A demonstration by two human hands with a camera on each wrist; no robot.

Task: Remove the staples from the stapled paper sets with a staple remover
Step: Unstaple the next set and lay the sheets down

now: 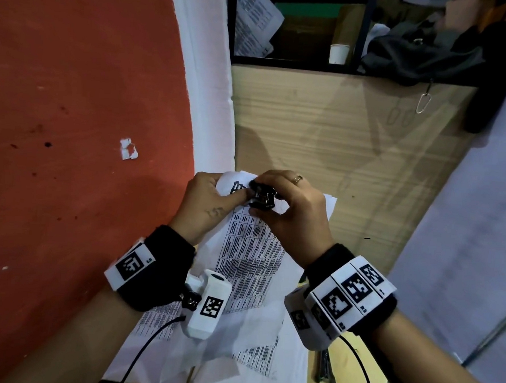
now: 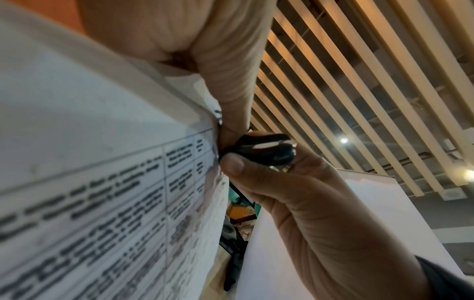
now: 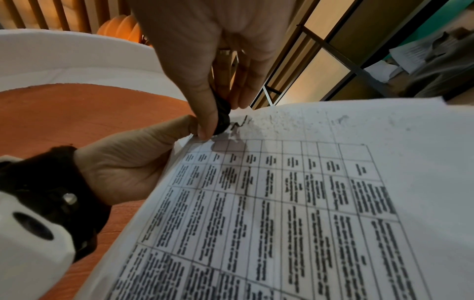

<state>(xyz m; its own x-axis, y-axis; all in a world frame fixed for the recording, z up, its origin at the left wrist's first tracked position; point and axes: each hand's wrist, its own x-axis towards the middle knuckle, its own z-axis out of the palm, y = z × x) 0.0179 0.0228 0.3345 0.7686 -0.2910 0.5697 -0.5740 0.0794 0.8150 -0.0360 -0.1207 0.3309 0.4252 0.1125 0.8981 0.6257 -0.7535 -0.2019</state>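
While the left hand pinches the paper set corner, the right hand, gripping the staple remover, should squeeze squarely; the staple seems hidden.

The staple remover is black. The paper set beside it is white with a black printed table; the floor is red.

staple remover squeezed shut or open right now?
Cannot tell. The right hand pinches the staple remover at the paper set's corner, held by the left hand; fingers hide its claws.
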